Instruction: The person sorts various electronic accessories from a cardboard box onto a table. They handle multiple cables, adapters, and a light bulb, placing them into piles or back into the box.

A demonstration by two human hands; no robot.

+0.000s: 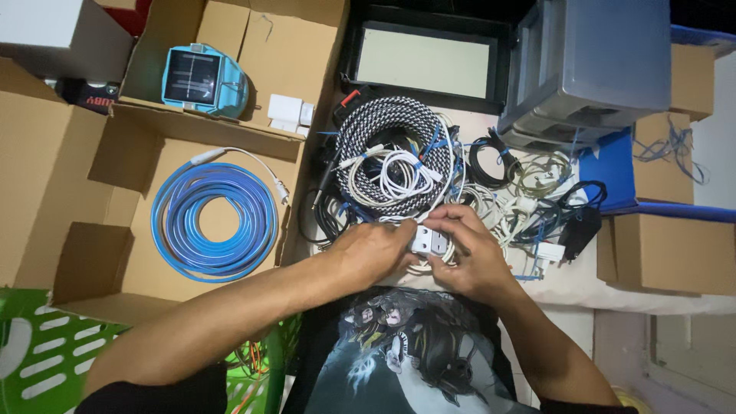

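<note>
Both grips close on one small white plug adapter [428,240] near the picture's centre: the left hand [373,251] pinches it from 9 o'clock, the right hand [471,253] curls its fingers over it from 3 o'clock. A thin white cable [399,176] lies just at 12 o'clock of the adapter, inside a black-and-white braided cable coil [395,138]. Tangled cords [537,192] spread toward 2 o'clock. At 9 o'clock, well apart, a blue coiled strip [213,222] rests in a cardboard box [92,253].
</note>
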